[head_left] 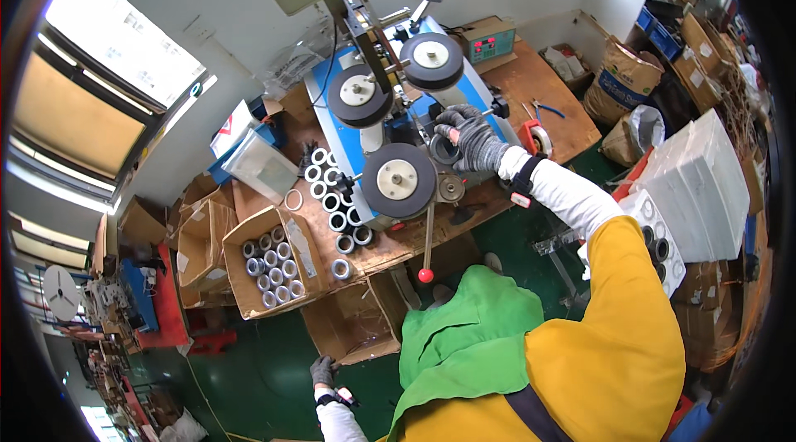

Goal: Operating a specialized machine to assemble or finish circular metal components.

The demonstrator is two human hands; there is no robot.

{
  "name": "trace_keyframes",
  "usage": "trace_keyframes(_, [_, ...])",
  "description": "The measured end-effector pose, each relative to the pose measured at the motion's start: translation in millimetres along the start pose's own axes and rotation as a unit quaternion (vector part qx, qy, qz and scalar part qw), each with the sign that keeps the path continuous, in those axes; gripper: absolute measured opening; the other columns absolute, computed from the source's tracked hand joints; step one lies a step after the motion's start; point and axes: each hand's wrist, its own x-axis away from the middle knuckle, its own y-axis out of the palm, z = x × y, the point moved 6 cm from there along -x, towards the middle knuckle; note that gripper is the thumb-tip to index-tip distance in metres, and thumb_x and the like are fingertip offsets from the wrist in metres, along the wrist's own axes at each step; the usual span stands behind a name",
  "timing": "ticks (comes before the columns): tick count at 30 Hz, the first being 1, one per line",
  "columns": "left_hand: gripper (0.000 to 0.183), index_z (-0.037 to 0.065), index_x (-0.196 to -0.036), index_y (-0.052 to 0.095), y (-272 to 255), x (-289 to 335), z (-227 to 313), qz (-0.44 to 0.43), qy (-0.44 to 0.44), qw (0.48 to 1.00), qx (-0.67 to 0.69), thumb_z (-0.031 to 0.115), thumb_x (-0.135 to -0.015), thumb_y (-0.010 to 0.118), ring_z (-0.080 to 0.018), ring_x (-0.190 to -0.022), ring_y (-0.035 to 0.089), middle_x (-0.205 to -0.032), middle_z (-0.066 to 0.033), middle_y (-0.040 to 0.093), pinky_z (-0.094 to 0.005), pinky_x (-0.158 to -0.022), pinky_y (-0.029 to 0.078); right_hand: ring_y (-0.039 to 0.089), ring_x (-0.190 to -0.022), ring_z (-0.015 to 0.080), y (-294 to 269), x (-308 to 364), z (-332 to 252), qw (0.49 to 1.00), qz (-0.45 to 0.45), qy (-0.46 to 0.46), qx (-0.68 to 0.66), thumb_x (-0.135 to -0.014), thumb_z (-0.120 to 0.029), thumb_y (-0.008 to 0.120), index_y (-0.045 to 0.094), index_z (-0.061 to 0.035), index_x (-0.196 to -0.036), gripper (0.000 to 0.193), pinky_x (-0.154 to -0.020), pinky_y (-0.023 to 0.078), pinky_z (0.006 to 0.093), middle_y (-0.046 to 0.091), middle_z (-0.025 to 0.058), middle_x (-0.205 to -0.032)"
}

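My right hand (pixel 474 139), in a grey knit glove, is raised to a blue winding machine (pixel 390 123) on a wooden bench (pixel 539 85) and is closed on a dark ring-shaped coil (pixel 443 149) at the machine's middle. Three black round wheels (pixel 400 181) sit on the machine's face. My left hand (pixel 323 371), also gloved, hangs low beside my body over the green floor with its fingers curled and nothing visible in it. Several silver-wrapped ring coils (pixel 332 201) lie on the bench left of the machine.
An open cardboard box (pixel 269 264) of ring coils stands at the bench's left end, with more boxes (pixel 203 239) behind it. A lever with a red knob (pixel 426 275) hangs off the bench front. White foam trays (pixel 701 185) are stacked at the right, sacks (pixel 626 69) beyond.
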Motion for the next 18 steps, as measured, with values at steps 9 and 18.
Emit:
trace_keyframes(9, [0.023, 0.001, -0.085, 0.056, 28, 57, 120, 0.022, 0.157, 0.987, 0.036, 0.022, -0.076, 0.056, -0.012, -0.057, 0.051, -0.073, -0.0047, 0.054, -0.024, -0.047, 0.042, 0.031, -0.114, 0.0279, -6, -46, -1, 0.998, 0.035, 0.002, 0.052, -0.046, -0.032, 0.068, 0.047, -0.0073, -0.109, 0.071, -0.098, 0.019, 0.0422, 0.041, 0.0091, -0.116])
trace_keyframes(18, [0.029, 0.0, -0.106, 0.048, 281, 212, 407, -0.463, 0.245, 0.798, 0.3, 0.018, -0.084, 0.045, -0.0303, -0.104, 0.046, -0.109, -0.0163, 0.049, -0.0424, -0.092, 0.035, 0.033, -0.113, 0.0296, -12, -89, 16, 0.998, 0.047, 0.036, 0.019, -0.049, -0.036, 0.07, 0.047, -0.0044, -0.109, 0.072, -0.097, 0.019, 0.0446, 0.043, 0.0114, -0.114])
